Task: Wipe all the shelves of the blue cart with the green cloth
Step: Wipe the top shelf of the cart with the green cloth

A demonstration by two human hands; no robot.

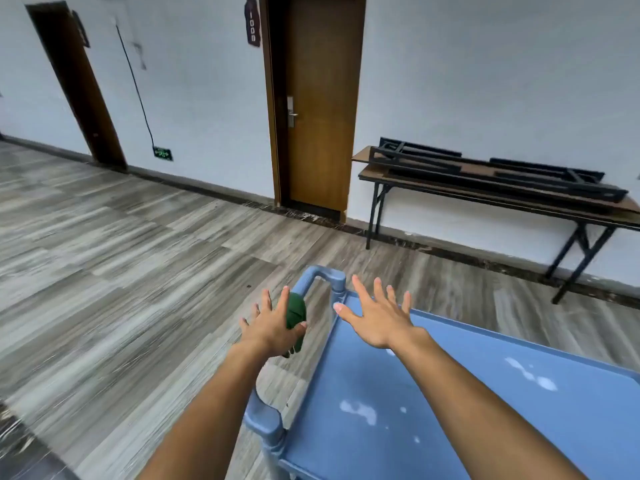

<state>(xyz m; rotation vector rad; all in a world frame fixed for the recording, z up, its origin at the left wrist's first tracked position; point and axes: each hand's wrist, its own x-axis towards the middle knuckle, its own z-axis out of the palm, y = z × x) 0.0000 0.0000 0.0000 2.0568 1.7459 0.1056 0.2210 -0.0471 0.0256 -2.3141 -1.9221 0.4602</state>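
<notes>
Blue cart (450, 393): only top shelf in view, near and right parts cut off by frame edge; lower shelves hidden underneath. Green cloth (295, 315) partly covered by left hand (273, 323), so can't tell whether the hand grips it or just touches it. Folding table (502, 199) at far right runs off the frame. Floor (104, 254) smeared by motion blur. Door plaque (252, 20) text unreadable.

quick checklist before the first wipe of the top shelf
1. Cloth in reach: ok, draped on the cart handle.
2. Cloth gripped: not ok, left hand lies spread against it, fingers open.
3. Right hand free: ok, open above the top shelf.
4. Top shelf bare of objects: ok, only pale smudges.
5. Lower shelves: cannot tell, hidden.
</notes>
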